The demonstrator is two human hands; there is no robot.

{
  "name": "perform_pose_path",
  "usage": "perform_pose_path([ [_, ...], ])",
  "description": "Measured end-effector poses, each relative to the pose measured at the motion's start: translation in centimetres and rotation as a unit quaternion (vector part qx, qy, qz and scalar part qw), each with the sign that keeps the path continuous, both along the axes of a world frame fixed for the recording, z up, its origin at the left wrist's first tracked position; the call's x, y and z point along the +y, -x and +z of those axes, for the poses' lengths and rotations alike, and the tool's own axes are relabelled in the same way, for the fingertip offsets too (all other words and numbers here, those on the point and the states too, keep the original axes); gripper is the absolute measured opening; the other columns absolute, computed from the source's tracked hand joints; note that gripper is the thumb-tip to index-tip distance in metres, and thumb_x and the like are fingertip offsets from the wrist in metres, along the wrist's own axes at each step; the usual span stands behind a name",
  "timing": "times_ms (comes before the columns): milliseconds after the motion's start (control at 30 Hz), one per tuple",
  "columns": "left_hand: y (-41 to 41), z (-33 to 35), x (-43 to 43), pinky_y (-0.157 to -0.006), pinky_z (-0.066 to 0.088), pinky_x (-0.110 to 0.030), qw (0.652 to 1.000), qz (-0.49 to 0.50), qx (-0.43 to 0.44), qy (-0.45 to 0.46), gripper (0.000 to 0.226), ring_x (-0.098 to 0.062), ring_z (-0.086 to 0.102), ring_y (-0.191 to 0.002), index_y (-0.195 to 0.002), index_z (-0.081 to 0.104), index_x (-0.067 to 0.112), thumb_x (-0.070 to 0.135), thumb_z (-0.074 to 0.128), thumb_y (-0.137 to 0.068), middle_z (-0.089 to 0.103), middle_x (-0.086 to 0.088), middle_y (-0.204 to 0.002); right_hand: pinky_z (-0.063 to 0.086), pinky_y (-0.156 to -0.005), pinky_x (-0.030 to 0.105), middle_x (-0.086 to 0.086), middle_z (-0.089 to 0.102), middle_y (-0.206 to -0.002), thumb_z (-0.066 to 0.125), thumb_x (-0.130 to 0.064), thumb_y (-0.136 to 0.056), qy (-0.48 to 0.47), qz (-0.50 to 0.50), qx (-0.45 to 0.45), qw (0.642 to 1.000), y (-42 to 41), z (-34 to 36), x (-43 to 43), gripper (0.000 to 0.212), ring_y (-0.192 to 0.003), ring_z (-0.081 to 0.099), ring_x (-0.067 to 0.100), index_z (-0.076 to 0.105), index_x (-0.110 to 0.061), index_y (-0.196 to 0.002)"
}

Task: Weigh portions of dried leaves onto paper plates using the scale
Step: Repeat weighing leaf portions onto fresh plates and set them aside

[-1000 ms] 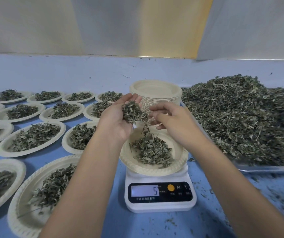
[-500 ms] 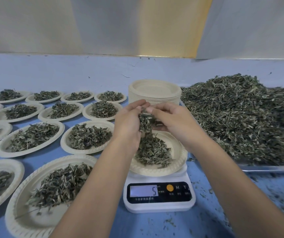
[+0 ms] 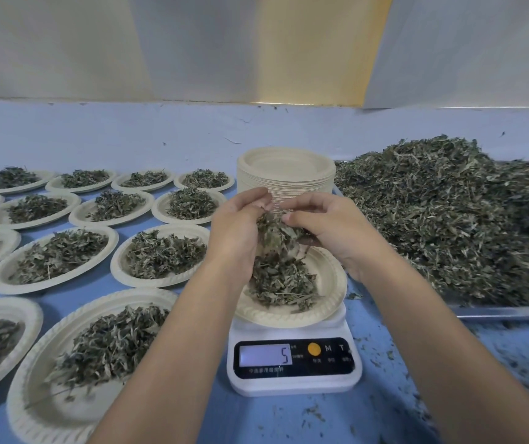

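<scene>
Dried leaves [image 3: 279,283] portioned on a paper plate [image 3: 330,283] atop the scale [image 3: 292,384].
The cream plate is seated level on the white scale, whose display reads 5; a loose heap is piled on it, and a clump of leaves [image 3: 276,229] is held just above between the left hand [image 3: 237,225] and right hand [image 3: 330,225].

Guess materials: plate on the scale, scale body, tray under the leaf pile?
Plate on the scale: moulded paper pulp, it seems, matte cream, embossed rim. Scale: likely plastic, smooth white shell, glossy black panel. Tray: probably metal, thin grey shiny edge.
</scene>
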State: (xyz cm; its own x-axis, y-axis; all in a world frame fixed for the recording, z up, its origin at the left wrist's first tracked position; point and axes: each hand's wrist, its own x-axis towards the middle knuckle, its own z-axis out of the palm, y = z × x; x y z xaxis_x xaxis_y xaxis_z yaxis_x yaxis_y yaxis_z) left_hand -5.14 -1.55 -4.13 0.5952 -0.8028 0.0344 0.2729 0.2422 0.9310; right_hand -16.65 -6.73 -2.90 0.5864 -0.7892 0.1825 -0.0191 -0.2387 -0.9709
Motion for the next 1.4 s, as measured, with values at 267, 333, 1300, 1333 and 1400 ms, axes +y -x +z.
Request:
perform_pose_path([
  [267,0.5,0.5,0.5,-0.101,0.034,-0.029,0.995,-0.043,-0.067,-0.058,0.023,-0.007,0.06,-0.108,-0.108,0.066,0.019,0.031,0.051,-0.094,0.068,0.004,-0.114,0.047,-0.084,0.024,-0.005,0.075,-0.083,0.059,-0.023,-0.09,0.037,-0.039,0.083,0.995,0.2,-0.4,-0.4,0.016,-0.097,0.066,0.012,0.072,-0.021,-0.081],
  [333,0.5,0.8,0.7,-0.092,0.037,-0.02,0.996,-0.056,-0.058,-0.046,0.033,-0.002,0.061,-0.104,-0.115,0.065,0.018,0.036,0.043,-0.096,0.068,0.005,-0.116,0.046,-0.076,0.02,-0.005,0.075,-0.083,0.056,-0.016,-0.09,0.04,-0.041,0.079,0.995,0.3,-0.4,-0.5,0.017,-0.094,0.067,0.009,0.072,-0.022,-0.085],
  [1300,0.9,1.5,1.4,-0.089,0.049,-0.022,0.998,-0.029,-0.051,-0.001,0.023,-0.011,0.064,-0.106,-0.108,0.063,0.015,0.004,0.048,-0.094,0.068,-0.002,-0.113,0.055,-0.087,0.033,0.002,0.072,-0.091,0.056,-0.001,-0.087,0.074,-0.067,-0.023,0.995,-0.7,-1.3,-0.5,0.028,-0.088,0.067,0.014,0.069,-0.025,-0.082],
  [1333,0.9,1.5,1.5,-0.091,0.049,-0.022,0.998,-0.022,-0.054,-0.003,0.023,-0.011,0.064,-0.106,-0.108,0.062,0.014,0.004,0.047,-0.094,0.068,-0.003,-0.113,0.054,-0.087,0.032,0.0,0.072,-0.09,0.056,-0.001,-0.086,0.08,-0.075,-0.028,0.994,-0.7,-1.3,-0.5,0.029,-0.088,0.067,0.012,0.069,-0.026,-0.081],
  [1400,0.7,1.5,1.6,-0.096,0.047,-0.024,0.998,-0.01,-0.067,-0.004,0.024,-0.009,0.062,-0.108,-0.109,0.062,0.014,0.004,0.045,-0.095,0.068,-0.002,-0.114,0.052,-0.089,0.03,-0.003,0.072,-0.09,0.056,-0.001,-0.086,0.084,-0.101,-0.043,0.99,-0.6,-1.2,-0.6,0.029,-0.09,0.066,0.01,0.069,-0.025,-0.08],
])
